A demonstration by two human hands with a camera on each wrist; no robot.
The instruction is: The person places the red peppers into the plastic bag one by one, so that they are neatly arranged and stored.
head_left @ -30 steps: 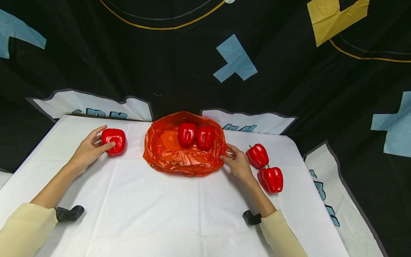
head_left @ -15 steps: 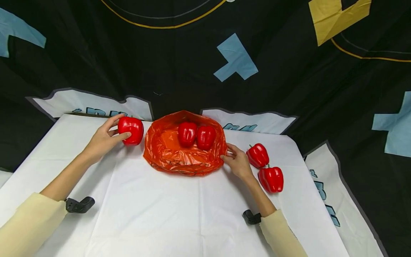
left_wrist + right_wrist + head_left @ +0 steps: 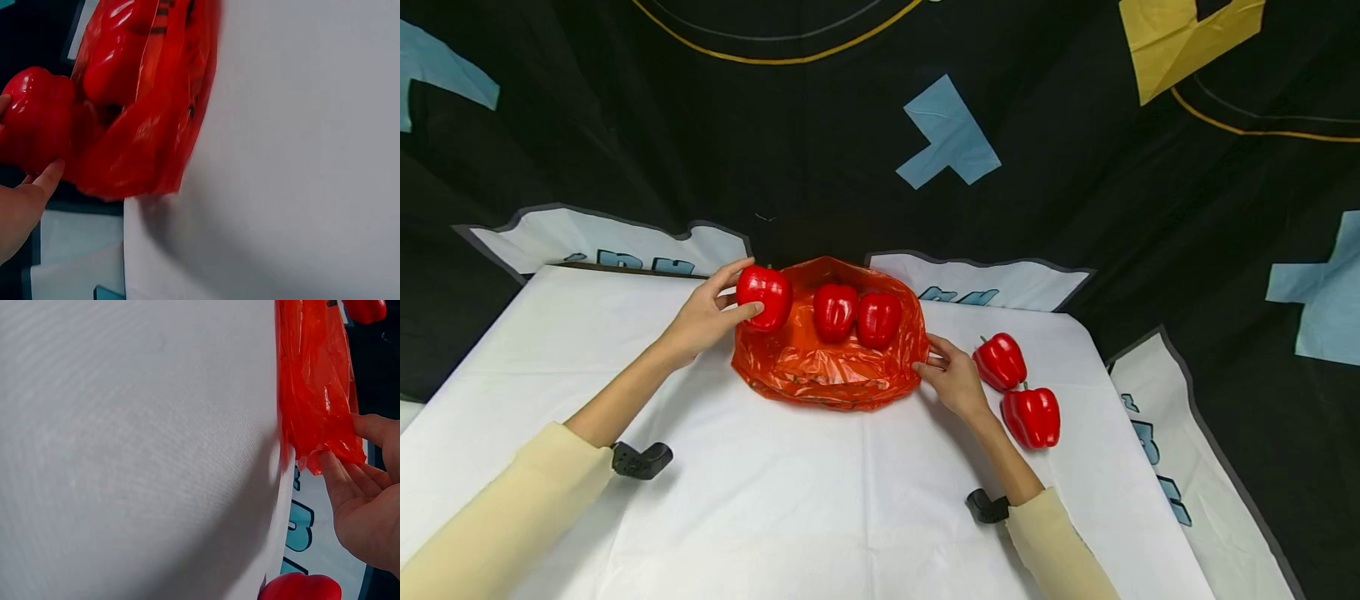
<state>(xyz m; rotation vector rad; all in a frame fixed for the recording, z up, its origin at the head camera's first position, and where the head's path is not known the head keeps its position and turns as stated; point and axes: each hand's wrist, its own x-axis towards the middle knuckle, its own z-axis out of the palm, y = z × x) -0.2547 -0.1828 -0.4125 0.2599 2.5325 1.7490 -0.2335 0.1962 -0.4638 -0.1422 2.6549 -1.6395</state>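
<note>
My left hand grips a red bell pepper, thumb on its near side, over the left rim of an orange-red plastic bag. In the left wrist view the held bell pepper overlaps the bag's edge. The bag lies with its mouth spread wide, and two red bell peppers sit side by side inside. My right hand pinches the bag's right rim; the right wrist view shows its thumb and fingers on the plastic.
Two more red bell peppers lie on the white-covered table to the right of my right hand. Behind the table hangs a black cloth with blue and yellow shapes. Dark wrist devices sit by both sleeves.
My left hand has lifted the bell pepper and carried it rightward, from the table's left side to over the bag's left rim. My right hand has stayed at the bag's right rim.
</note>
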